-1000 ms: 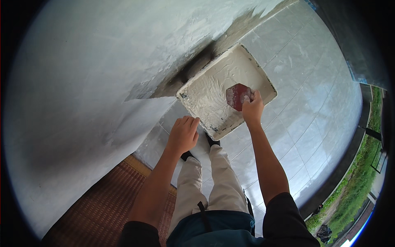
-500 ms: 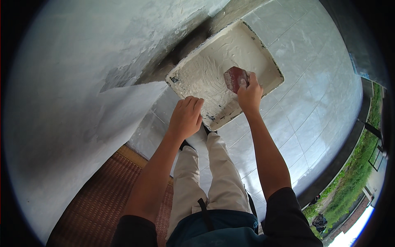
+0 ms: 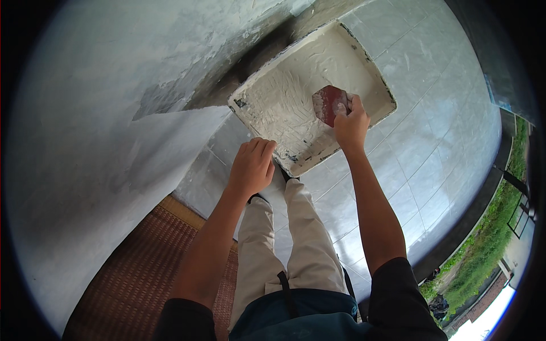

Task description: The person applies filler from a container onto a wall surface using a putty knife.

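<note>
A shallow rectangular tray (image 3: 377, 74) with a chipped, dark-spotted rim is spread with off-white, paste-like plaster (image 3: 293, 85). The plaster is ridged on the left and smoother towards the far right. My right hand (image 3: 351, 126) grips a flat, reddish-brown putty scraper (image 3: 330, 102) with angled corners, held over the tray's right half; pale paste clings to its left part. Beside the tray's near-left edge, my left hand (image 3: 252, 166) has its fingers bent over the rim, gripping it. The thumb of that hand is mostly hidden.
A grey-white wall (image 3: 102, 113) with a rough, peeling patch rises on the left. Large pale tiles (image 3: 415, 148) cover the floor. A brown woven mat (image 3: 153, 267) lies at the lower left, next to my legs (image 3: 307, 238). Grass (image 3: 483, 250) shows beyond the floor's right edge.
The scraper in my right hand has shifted slightly right and tilted a little over the plaster. My left hand has moved slightly left and down, still at the tray's rim.
</note>
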Demonstrator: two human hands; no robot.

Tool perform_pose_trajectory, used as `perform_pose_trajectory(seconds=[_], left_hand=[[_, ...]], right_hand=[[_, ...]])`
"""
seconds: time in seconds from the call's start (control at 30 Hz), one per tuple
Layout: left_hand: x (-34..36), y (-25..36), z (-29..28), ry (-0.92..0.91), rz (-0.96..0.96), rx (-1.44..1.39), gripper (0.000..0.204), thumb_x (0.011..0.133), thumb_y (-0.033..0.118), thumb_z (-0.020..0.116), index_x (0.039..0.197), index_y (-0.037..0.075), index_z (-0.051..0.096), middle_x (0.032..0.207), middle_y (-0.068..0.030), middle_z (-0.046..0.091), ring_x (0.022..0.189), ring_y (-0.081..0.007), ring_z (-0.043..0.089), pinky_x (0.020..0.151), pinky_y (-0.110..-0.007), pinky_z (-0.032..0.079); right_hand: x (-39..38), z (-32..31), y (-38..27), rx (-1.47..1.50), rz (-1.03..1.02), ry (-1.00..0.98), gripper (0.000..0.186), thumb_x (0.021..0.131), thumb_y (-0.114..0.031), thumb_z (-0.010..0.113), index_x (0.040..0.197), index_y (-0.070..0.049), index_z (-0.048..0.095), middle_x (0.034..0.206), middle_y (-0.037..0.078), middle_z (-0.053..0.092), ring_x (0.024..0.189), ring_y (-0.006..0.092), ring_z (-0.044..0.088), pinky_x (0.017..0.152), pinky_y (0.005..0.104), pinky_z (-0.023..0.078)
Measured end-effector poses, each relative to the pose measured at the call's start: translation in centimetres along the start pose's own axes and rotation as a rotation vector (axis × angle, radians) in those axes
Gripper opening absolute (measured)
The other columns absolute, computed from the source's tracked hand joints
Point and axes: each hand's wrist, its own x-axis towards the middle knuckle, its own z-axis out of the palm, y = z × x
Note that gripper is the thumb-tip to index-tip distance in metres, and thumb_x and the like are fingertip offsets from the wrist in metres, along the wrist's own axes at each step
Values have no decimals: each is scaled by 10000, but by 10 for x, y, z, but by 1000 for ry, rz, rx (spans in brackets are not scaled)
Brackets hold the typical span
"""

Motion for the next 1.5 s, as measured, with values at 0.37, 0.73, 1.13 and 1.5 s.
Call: perform_pose_trajectory(seconds=[0.37,0.73,1.13,1.5], left_hand=[[-8,-5,2,17,-29,-13,420,752,-17,619,1162,15,532,1063,-139,609,1054,-329,571,889,-452,451],[-21,-16,2,2,-99,-23,391,787,1,593,1172,17,531,1094,-152,605,1089,-342,562,895,-462,446],[-41,-17,2,12,-101,-3,374,773,-3,599,1142,12,540,1068,-150,613,1062,-337,572,878,-463,456],[-34,-12,-65,49,-91,137,414,752,54,633,1156,9,553,1093,-134,602,1095,-314,559,917,-444,447]], right_hand=[[-5,0,1,-68,5,-28,214,810,1,578,1019,25,615,885,247,693,861,440,674,786,463,521],[-29,-5,13,-66,131,-70,212,794,-3,587,998,31,632,899,228,704,879,420,682,807,444,520],[-40,10,30,59,274,-292,268,819,-10,596,1076,31,658,917,184,724,856,292,708,819,381,523],[-27,-11,-20,755,521,-569,285,897,45,554,1179,67,587,997,116,699,841,145,672,751,276,549]])
